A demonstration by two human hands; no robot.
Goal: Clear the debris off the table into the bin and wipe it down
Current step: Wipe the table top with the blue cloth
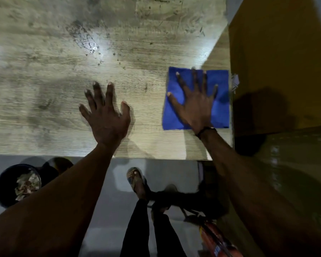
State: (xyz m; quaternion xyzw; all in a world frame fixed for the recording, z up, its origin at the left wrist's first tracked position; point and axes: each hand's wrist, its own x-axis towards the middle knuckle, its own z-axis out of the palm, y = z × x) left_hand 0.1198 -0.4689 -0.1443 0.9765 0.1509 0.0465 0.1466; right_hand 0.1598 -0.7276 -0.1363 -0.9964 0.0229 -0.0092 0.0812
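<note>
Tabletop wipe, cloth under right hand

Bin (pixel 17 184) sits on the floor, nearest, lower left, crumpled debris (pixel 27 185) inside. Tabletop (pixel 63 101) beyond it, stained and streaked. Left hand (pixel 106 115) flat on bare wood, grip apart, fingers spread. Right hand (pixel 195 104) pressed on blue cloth (pixel 220 101) near right edge, grip apart, fingers splayed. Dark specks (pixel 85 39) lie farther back.

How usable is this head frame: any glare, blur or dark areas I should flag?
Head view: glare patch on the table above the left hand; slight motion blur over the right hand and cloth; the floor and bin are dim; heavy shadow at right; wide-angle bending at the edges.
</note>
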